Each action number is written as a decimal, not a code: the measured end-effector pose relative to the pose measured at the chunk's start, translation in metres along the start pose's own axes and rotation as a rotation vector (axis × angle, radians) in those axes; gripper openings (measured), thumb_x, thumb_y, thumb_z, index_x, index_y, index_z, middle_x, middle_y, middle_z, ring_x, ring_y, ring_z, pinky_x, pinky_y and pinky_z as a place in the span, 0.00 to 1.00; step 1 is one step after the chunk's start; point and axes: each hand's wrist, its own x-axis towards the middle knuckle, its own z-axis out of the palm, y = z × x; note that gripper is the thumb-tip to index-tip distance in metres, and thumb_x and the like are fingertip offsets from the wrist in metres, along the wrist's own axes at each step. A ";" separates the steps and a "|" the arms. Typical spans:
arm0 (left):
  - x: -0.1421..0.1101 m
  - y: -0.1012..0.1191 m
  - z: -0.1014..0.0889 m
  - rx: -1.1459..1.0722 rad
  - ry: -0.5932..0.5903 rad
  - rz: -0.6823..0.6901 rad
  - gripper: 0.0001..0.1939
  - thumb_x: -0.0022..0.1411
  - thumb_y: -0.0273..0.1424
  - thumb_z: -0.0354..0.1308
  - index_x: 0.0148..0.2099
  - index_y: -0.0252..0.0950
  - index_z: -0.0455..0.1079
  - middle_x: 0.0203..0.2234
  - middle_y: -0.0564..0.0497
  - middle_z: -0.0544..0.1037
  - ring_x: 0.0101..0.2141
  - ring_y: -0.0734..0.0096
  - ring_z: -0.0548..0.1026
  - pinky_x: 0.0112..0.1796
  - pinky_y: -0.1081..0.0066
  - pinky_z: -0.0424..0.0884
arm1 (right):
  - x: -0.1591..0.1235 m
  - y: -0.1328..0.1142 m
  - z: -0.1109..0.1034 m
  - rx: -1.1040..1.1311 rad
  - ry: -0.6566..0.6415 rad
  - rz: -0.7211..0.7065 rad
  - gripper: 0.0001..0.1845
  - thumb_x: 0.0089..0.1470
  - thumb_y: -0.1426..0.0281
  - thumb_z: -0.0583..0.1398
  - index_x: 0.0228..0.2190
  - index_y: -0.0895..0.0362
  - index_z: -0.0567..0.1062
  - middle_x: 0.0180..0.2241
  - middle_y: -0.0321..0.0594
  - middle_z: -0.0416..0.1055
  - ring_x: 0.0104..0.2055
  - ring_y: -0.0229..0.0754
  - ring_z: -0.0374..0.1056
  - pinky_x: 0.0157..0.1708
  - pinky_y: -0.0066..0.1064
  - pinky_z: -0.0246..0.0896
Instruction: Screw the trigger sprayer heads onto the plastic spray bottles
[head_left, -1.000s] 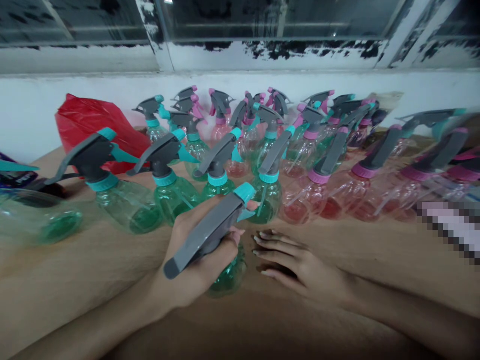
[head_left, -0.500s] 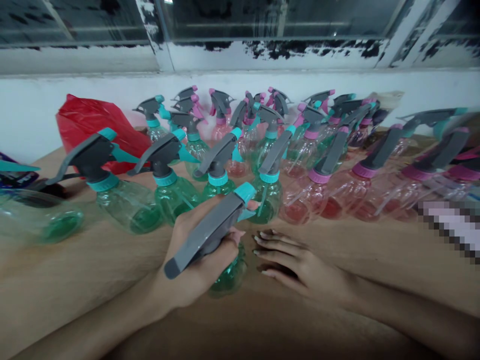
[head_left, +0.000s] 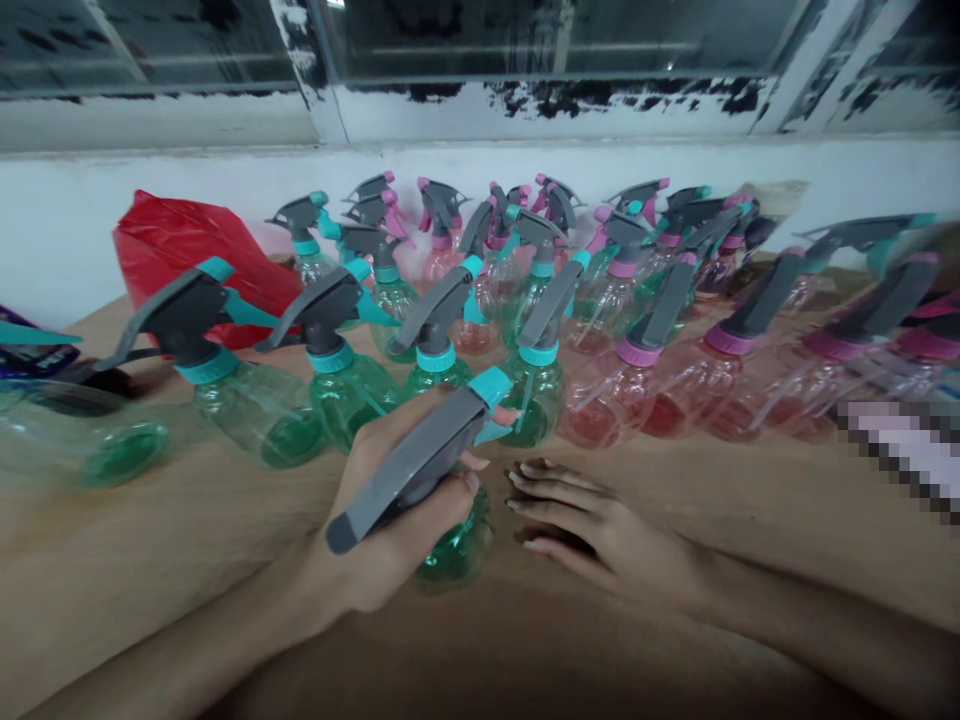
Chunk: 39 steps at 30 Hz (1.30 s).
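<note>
My left hand (head_left: 405,530) is wrapped round the neck of a spray bottle (head_left: 420,455) with a grey head, a turquoise nozzle and trigger, and a clear green body. The bottle stands close to me at the middle of the wooden table (head_left: 675,620); its neck is hidden by my fingers. To its right, my right hand (head_left: 585,515) rests palm down on the table, fingers stretched out and holding nothing. Just beyond my hands, green spray bottles (head_left: 435,370) with turquoise collars line up beside pink spray bottles (head_left: 637,360) with magenta collars.
Several more spray bottles (head_left: 540,265) crowd the back of the table by the white wall (head_left: 225,170). A red plastic bag (head_left: 195,240) lies at the back left. A dark packet (head_left: 34,355) is at the left edge, and a blurred-out object (head_left: 904,450) lies at the right.
Hardly anything differs. The fingers of my left hand have shifted very slightly on the spray bottle; my right hand stays in place.
</note>
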 end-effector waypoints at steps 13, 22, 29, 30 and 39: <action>0.002 -0.002 -0.001 0.068 0.022 -0.020 0.07 0.49 0.28 0.52 0.32 0.42 0.68 0.29 0.52 0.78 0.30 0.62 0.76 0.33 0.64 0.73 | -0.001 0.001 0.001 -0.016 -0.004 -0.009 0.17 0.60 0.67 0.55 0.51 0.57 0.68 0.56 0.42 0.65 0.62 0.44 0.54 0.60 0.43 0.53; -0.004 -0.007 -0.002 0.068 0.083 -0.046 0.04 0.51 0.30 0.54 0.30 0.42 0.70 0.24 0.53 0.76 0.26 0.63 0.75 0.32 0.63 0.73 | -0.001 0.001 0.001 -0.024 -0.001 -0.008 0.17 0.60 0.66 0.54 0.51 0.56 0.68 0.56 0.42 0.65 0.62 0.43 0.53 0.61 0.42 0.53; 0.002 -0.005 0.001 0.107 0.049 0.033 0.05 0.52 0.28 0.53 0.32 0.42 0.69 0.26 0.53 0.75 0.26 0.64 0.74 0.29 0.66 0.72 | -0.001 0.001 0.001 -0.020 0.003 -0.010 0.18 0.61 0.66 0.54 0.51 0.56 0.68 0.56 0.42 0.65 0.62 0.43 0.54 0.61 0.42 0.53; 0.003 -0.005 0.002 0.107 0.068 0.053 0.06 0.51 0.27 0.52 0.32 0.41 0.69 0.26 0.54 0.75 0.26 0.65 0.74 0.28 0.67 0.72 | -0.001 0.001 0.001 -0.018 0.001 -0.007 0.17 0.61 0.66 0.54 0.51 0.57 0.69 0.56 0.42 0.65 0.62 0.43 0.54 0.61 0.42 0.52; 0.004 -0.006 0.006 0.194 0.128 0.112 0.05 0.54 0.29 0.53 0.34 0.41 0.68 0.23 0.55 0.71 0.22 0.68 0.70 0.24 0.69 0.69 | 0.000 0.000 0.001 -0.023 0.009 -0.006 0.18 0.61 0.67 0.54 0.51 0.57 0.69 0.56 0.42 0.65 0.61 0.43 0.55 0.61 0.41 0.53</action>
